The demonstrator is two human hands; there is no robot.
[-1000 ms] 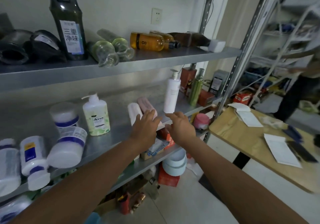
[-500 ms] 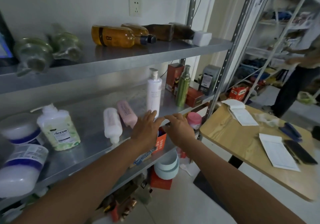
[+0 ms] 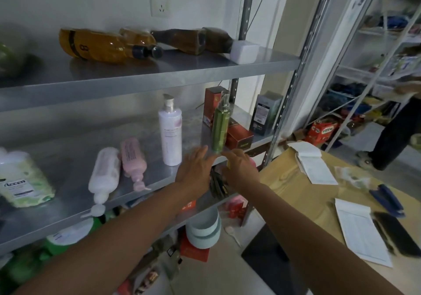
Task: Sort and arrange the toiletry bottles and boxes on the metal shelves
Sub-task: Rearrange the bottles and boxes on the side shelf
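A slim metallic-green pump bottle with a clear cap stands upright near the front edge of the middle metal shelf, between a tall white pump bottle and a red box. The left hand is at its base, grip spread and fingers straight. The right hand is just right of the base, too blurred to tell its grip.

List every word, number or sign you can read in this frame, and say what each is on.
"Accen": green-and-white pump bottle, far left, slightly blurred.
"8": amber bottle lying on its side.
Unreadable, too small or blurred: print on the tall white bottle, pink bottle, red box, dark box, orange carton, notepad sheets.
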